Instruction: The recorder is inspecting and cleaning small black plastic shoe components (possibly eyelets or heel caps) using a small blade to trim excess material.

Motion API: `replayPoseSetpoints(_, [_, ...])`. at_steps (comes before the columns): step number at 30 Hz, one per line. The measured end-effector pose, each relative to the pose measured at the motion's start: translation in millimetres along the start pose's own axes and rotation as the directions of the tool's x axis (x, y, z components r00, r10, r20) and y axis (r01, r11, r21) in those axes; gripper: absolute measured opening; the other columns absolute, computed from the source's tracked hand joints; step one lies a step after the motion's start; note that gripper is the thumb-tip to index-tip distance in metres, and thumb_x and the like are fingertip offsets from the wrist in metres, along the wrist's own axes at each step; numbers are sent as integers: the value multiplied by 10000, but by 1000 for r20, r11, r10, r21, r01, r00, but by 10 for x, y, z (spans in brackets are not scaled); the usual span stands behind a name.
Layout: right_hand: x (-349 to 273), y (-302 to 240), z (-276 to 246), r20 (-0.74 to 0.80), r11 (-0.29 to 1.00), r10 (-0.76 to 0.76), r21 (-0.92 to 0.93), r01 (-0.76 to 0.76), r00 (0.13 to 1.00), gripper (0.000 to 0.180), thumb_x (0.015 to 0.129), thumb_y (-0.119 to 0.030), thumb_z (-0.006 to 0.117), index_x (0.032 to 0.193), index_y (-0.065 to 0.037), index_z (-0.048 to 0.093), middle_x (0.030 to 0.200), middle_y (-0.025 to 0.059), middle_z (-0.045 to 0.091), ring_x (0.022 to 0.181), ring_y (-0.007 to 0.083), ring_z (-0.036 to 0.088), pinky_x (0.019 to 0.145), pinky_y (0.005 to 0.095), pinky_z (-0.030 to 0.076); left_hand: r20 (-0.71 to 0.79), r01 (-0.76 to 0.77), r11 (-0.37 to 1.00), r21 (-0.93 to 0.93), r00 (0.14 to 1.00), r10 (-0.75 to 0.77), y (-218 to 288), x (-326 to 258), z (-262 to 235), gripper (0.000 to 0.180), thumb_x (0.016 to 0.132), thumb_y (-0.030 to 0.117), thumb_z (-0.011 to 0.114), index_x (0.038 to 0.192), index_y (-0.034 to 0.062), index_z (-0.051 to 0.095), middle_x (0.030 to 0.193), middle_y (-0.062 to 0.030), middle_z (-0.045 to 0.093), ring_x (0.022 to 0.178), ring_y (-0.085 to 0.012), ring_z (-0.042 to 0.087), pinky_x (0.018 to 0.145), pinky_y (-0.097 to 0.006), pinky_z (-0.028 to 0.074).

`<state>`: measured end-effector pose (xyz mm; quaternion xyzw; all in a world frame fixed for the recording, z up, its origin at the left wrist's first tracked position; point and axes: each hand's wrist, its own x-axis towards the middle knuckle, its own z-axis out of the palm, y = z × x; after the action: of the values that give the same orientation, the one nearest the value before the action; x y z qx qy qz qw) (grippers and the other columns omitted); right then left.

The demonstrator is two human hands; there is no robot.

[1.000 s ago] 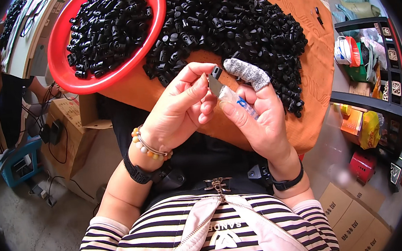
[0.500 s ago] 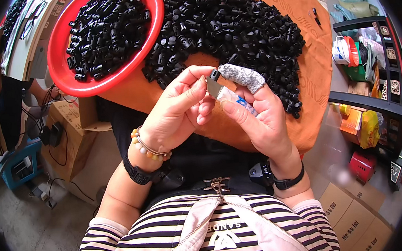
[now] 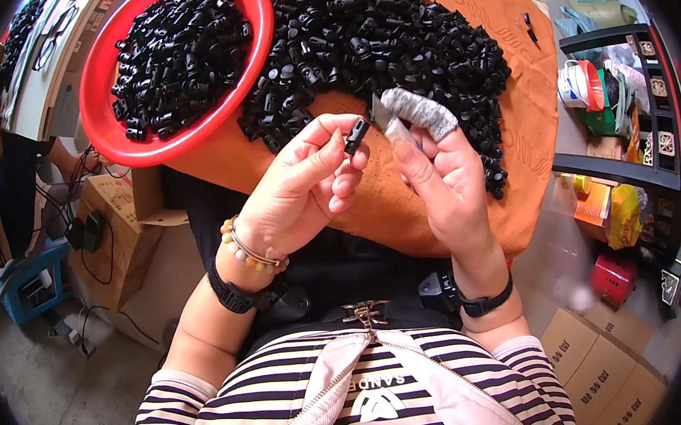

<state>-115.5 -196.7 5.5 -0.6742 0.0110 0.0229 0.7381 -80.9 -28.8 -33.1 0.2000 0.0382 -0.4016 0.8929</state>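
Pinched between the thumb and index finger of my left hand [image 3: 301, 174] is a small black plastic part [image 3: 356, 136] with a slot in it. A beaded bracelet circles that wrist. My right hand [image 3: 454, 190] grips a thin metal blade [image 3: 381, 115] whose handle end is wrapped in something whitish, mostly hidden by the fingers. A grey knitted finger cover [image 3: 421, 111] sits on the right index finger. Blade and plastic part are apart. Beyond both hands lies a large pile of similar black parts [image 3: 390, 42].
At the far left of the table a red basin [image 3: 97, 132] holds many black parts. An orange cloth [image 3: 394, 220] covers the table. A black shelf unit [image 3: 624, 163] and cardboard boxes [image 3: 597, 368] stand on the right. Another person [image 3: 21, 167] is at the left.
My right hand has drawn the blade away from the black part, slightly to the right, and the blade now points upward. The left hand has tilted the part, showing its length.
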Motion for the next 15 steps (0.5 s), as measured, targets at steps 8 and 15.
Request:
replayPoseSetpoints(8, [176, 48, 136, -26, 994, -60, 88, 62, 998, 469, 845, -84, 620, 1226, 61, 388, 919, 85, 590, 755, 59, 551, 670, 193, 468, 41, 18, 996, 91, 999, -21, -26, 10, 44, 259, 910, 209, 522, 1139, 94, 485, 880, -23, 524, 610, -41, 463, 508, -180, 395])
replayPoseSetpoints(15, [203, 126, -31, -126, 987, -160, -7, 160, 979, 472, 824, -17, 617, 1240, 33, 398, 1041, 89, 546, 944, 91, 504, 796, 204, 425, -75, -100, 992, 80, 992, 106, 88, -62, 10, 309, 922, 258, 491, 1175, 82, 467, 827, -24, 489, 589, -42, 437, 453, -157, 375])
